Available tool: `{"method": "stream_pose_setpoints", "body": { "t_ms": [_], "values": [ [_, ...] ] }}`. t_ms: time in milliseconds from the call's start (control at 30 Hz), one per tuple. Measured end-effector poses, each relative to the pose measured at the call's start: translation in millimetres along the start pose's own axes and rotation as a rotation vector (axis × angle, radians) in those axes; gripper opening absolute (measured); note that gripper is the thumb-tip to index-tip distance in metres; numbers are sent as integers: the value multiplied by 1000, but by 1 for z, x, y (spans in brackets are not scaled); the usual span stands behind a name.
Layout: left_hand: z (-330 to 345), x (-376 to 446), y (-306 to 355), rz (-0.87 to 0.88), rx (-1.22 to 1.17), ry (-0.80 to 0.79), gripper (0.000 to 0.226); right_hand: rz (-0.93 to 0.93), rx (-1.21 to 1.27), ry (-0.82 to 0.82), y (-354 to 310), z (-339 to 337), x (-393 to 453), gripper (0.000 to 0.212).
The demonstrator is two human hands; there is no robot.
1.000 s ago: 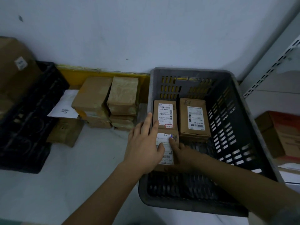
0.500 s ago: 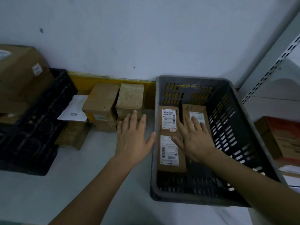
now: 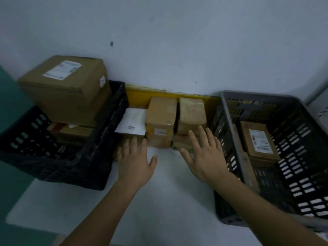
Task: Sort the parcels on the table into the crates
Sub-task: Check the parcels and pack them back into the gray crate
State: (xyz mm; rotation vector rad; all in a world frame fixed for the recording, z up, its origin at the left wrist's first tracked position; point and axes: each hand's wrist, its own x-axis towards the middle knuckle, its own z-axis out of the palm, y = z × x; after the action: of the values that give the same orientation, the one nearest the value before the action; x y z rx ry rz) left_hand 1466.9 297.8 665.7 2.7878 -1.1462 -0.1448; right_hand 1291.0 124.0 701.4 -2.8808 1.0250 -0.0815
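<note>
Several brown parcels are stacked against the wall between two crates: a left stack (image 3: 160,118) and a right stack (image 3: 192,114), with a white envelope (image 3: 132,124) lying on a low box to their left. My left hand (image 3: 134,160) is spread flat just in front of that low box. My right hand (image 3: 205,157) is spread with its fingertips at the foot of the right stack. Both hands hold nothing. The grey crate (image 3: 230,121) on the right holds flat labelled parcels (image 3: 260,141). The black crate (image 3: 99,157) on the left carries a large carton (image 3: 67,87).
The white tabletop (image 3: 159,201) spreads in front of me, its left edge bordered by a teal floor or panel (image 3: 10,183). A yellow strip (image 3: 138,95) runs along the wall behind the parcels.
Both hands left the grey crate and the parcel laid there, and moved left to the stacked parcels on the table. The view swung left, bringing the black crate and large carton into sight.
</note>
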Motion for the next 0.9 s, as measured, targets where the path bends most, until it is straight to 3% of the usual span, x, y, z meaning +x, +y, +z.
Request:
{"method": "stream_pose_setpoints", "body": {
  "t_ms": [267, 900],
  "values": [
    [24, 3, -75, -83, -54, -133, 81, 65, -10, -194, -99, 79, -2, 86],
    [93, 82, -98, -174, -2, -391, 90, 63, 72, -334, -103, 152, 49, 83]
  ]
}}
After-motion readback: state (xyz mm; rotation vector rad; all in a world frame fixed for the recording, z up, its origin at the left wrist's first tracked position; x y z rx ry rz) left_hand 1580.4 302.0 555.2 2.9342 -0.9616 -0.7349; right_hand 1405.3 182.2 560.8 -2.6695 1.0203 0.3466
